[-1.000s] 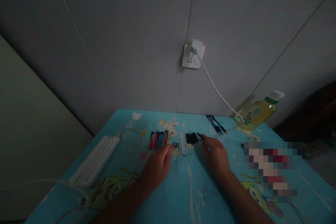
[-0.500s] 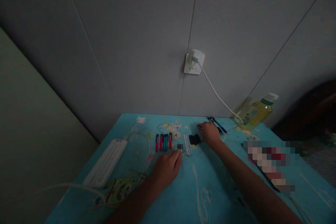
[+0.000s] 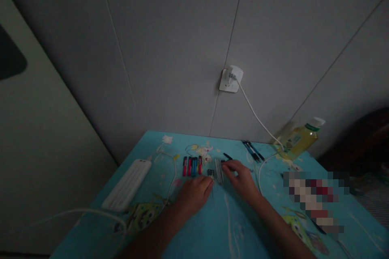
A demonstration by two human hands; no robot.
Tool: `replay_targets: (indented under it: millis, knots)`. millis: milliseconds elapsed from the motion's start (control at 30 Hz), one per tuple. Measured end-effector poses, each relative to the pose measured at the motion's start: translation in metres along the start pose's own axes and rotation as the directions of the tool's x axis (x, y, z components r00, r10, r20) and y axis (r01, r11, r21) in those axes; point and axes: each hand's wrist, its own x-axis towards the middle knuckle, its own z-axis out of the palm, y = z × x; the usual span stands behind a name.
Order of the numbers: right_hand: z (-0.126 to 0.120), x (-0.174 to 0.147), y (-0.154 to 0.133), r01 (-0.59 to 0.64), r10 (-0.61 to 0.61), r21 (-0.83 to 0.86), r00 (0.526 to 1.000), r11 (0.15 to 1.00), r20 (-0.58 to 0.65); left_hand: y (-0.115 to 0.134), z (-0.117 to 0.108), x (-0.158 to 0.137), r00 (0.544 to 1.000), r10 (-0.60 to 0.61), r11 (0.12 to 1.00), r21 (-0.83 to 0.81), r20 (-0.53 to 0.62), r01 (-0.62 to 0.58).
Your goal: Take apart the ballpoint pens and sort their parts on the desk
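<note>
My left hand [image 3: 197,191] rests on the blue table with thumb and fingers pinched together. A thin strand shows below its fingertips; what it grips is too small to name. Just beyond lie small dark pieces [image 3: 210,172]. My right hand [image 3: 241,178] bends over the short black pieces [image 3: 223,162], mostly hiding them. Its fingers are curled, and I cannot make out what is in them. Between the hands lie several slim silvery-white pen refills [image 3: 218,171]. Left of them stands a row of red and blue pen barrels [image 3: 191,166]. One black piece [image 3: 227,156] lies apart behind my right hand.
Dark pens [image 3: 253,151] lie at the back right near a bottle of yellow liquid [image 3: 299,139]. A white cable [image 3: 258,119] runs from the wall socket [image 3: 231,79] onto the table. At left is a white power strip [image 3: 127,185]; a blurred-out object [image 3: 313,202] lies right.
My right hand has come nearer and left, from beside the back pens to the short black pieces. A lone black piece now shows behind it. My left hand stays nearly in place; the view has shifted slightly.
</note>
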Motion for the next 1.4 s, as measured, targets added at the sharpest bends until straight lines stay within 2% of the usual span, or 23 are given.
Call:
replay_targets:
  millis: [100,300,400,533,667,767,900,1067,1133,1267,1400]
  knots:
    - [0.012,-0.022,-0.014,0.115,-0.12,0.213,0.993,0.97,0.012,-0.001,-0.001,0.001,1.0,0.01,0.999,0.053,0.018,-0.011]
    - [0.022,-0.025,-0.007,0.097,-0.111,0.209,0.992,0.973,0.054,-0.006,-0.006,0.002,0.999,-0.005,0.989,0.149,0.046,-0.002]
    - [0.024,-0.024,0.003,0.041,-0.039,0.115,0.999,0.992,-0.023,-0.012,-0.009,0.004,0.996,-0.086,0.983,0.164,0.025,0.081]
    - [0.034,-0.021,0.005,-0.025,0.018,-0.114,0.998,0.993,-0.068,-0.019,-0.007,0.005,0.975,-0.216,0.96,0.17,-0.056,0.222]
    - [0.045,-0.013,-0.007,-0.03,0.017,-0.334,0.999,0.942,-0.04,-0.018,-0.004,0.003,0.972,-0.235,0.95,0.206,-0.016,0.234]
    - [0.047,-0.009,-0.016,-0.02,0.013,-0.399,1.0,0.917,-0.021,-0.014,-0.005,0.003,0.971,-0.234,0.946,0.239,0.04,0.218]
    - [0.04,-0.014,-0.021,-0.026,0.008,-0.336,0.998,0.942,-0.056,-0.01,-0.006,0.002,0.975,-0.21,0.945,0.27,0.076,0.183]
    - [0.037,-0.033,-0.024,0.153,-0.155,-0.1,0.988,0.983,-0.011,-0.003,-0.004,0.001,0.991,-0.077,0.968,0.245,0.11,0.048]
    - [0.037,-0.038,-0.022,0.171,-0.17,-0.054,0.985,0.984,0.015,0.0,-0.004,0.002,0.993,-0.06,0.971,0.239,0.102,0.034]
    - [0.031,-0.038,-0.01,0.138,-0.138,-0.045,0.99,0.989,0.012,-0.003,-0.003,0.003,0.991,-0.109,0.972,0.219,0.076,0.09]
    - [0.018,-0.034,0.012,0.038,-0.044,-0.066,0.994,0.997,-0.097,-0.016,-0.003,0.004,0.979,-0.206,0.945,0.259,-0.002,0.2]
